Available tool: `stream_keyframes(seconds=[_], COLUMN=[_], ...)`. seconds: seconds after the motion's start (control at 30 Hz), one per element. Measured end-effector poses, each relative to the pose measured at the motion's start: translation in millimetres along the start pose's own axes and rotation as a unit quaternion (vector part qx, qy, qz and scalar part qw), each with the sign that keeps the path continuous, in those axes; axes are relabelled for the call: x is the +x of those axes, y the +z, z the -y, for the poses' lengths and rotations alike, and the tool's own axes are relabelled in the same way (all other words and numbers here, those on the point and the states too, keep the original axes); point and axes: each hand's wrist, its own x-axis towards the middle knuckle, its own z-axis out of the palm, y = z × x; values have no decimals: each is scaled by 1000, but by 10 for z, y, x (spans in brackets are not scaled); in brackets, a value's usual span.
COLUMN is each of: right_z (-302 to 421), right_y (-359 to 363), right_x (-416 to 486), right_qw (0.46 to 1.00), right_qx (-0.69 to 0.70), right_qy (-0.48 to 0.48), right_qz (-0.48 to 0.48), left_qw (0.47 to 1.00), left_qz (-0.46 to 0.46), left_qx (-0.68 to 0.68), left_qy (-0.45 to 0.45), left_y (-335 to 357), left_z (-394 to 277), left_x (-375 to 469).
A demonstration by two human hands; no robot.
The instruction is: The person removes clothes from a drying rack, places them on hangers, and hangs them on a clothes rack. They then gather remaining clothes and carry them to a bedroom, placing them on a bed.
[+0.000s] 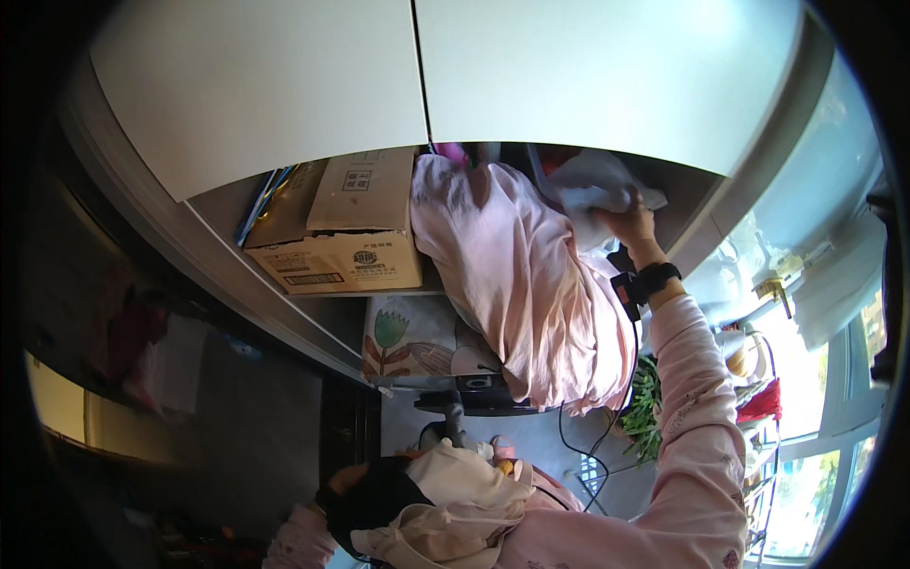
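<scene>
My right hand [631, 217] reaches up into an open cupboard and grips a crumpled, whitish translucent plastic bag [590, 181]. A black band with a small device and a cable is on that wrist. Beside the hand, a large pale pink cloth [512, 263] hangs from the shelf in loose folds. My left hand [346, 479] is low in front of me, mostly covered by a black item, and its fingers are hidden. Right against it are the black item [380, 501] and a cream cloth bag [455, 480]; whether the hand holds them cannot be told.
A worn cardboard box [341, 259] stands on the shelf at the left, with blue and yellow thin items [266, 203] beside it. White cupboard doors [604, 71] are above. Below are a flower-patterned cover [405, 341] and a green plant [643, 398]. A brass-coloured valve [773, 290] and windows are at right.
</scene>
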Motion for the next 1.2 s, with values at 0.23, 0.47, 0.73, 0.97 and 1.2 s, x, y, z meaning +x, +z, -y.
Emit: stream_keyframes(seconds=[0.23, 0.47, 0.73, 0.97, 1.2], right_z=[-126, 256, -239, -216, -143], right_y=[-16, -480, 267, 486, 536], right_x=[688, -200, -329, -530, -780], right_qw=[992, 977, 903, 753, 698], right_qx=[114, 135, 140, 388, 528], right_qy=[-5, -137, -48, 11, 19], right_qz=[-61, -95, 404, 532, 483], left_qw=[999, 999, 999, 998, 997], left_qz=[-31, -36, -35, -51, -64], left_qx=[-22, -25, -19, -23, -13], left_qy=[11, 29, 34, 31, 30], left_y=[46, 96, 161, 265, 408], left_z=[26, 27, 18, -10, -131], left_x=[52, 131, 220, 311, 345])
